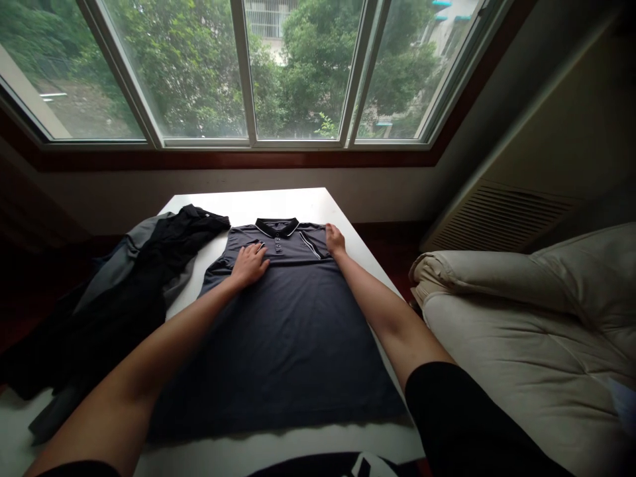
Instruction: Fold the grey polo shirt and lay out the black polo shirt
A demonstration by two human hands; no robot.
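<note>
A shirt [303, 331] is laid front up on the white table [293, 199], with its collar [294, 227] pointed toward the window [298, 79] and its hem [278, 423] toward the wearer. The left hand [250, 264] is rested palm down on the chest, fingers loosely spread, with nothing seen gripped. The right hand [334, 240] is set at the shirt's edge beside the shoulder, its fingers curled; whether cloth is pinched there cannot be made out. No sleeves are seen spread out at the sides, and how they lie cannot be judged. The chest could be dragged into creases if the left hand were slid while pressed down. The shoulder could be pulled askew, and the collar with it, if the edge were tugged by the right hand alone. The lower right corner is placed close to the table's side, so it could be slipped over by a sideways pull. On the left, a pile [144, 278] of dark clothes is heaped just beside the shirt; the two could be tangled if either were swept across. Wrinkles might easily be missed, since the dark cloth is dimly lit near the hem.
</note>
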